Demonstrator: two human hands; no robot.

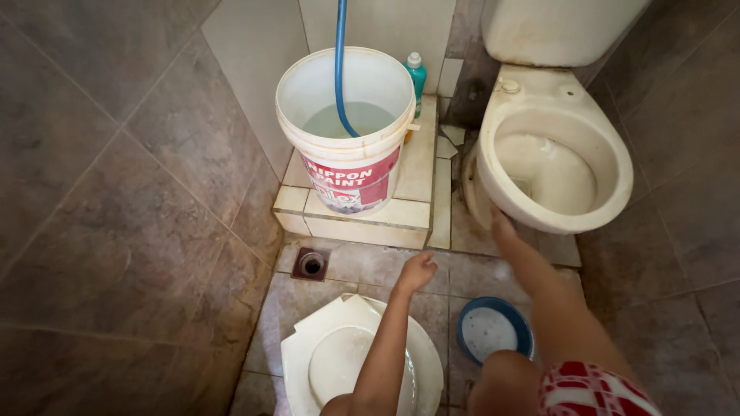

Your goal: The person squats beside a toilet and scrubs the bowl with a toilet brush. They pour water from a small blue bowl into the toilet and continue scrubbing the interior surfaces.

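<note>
My left hand [417,270] rests on the wet floor tiles in front of a raised tiled step [362,216], fingers loosely curled, holding nothing. My right hand [499,225] reaches under the front of the white toilet bowl [553,166]; it is blurred and partly hidden by the bowl's rim, so its grip is unclear. A detached white toilet seat and lid [331,362] lies flat on the floor under my left forearm. A blue bowl [493,330] with soapy water sits by my right knee.
A white paint bucket [347,123] holding water stands on the step, with a blue hose [340,69] hanging into it. A green bottle [416,77] stands behind it. A floor drain [311,264] lies left of my hand. Tiled walls close in on both sides.
</note>
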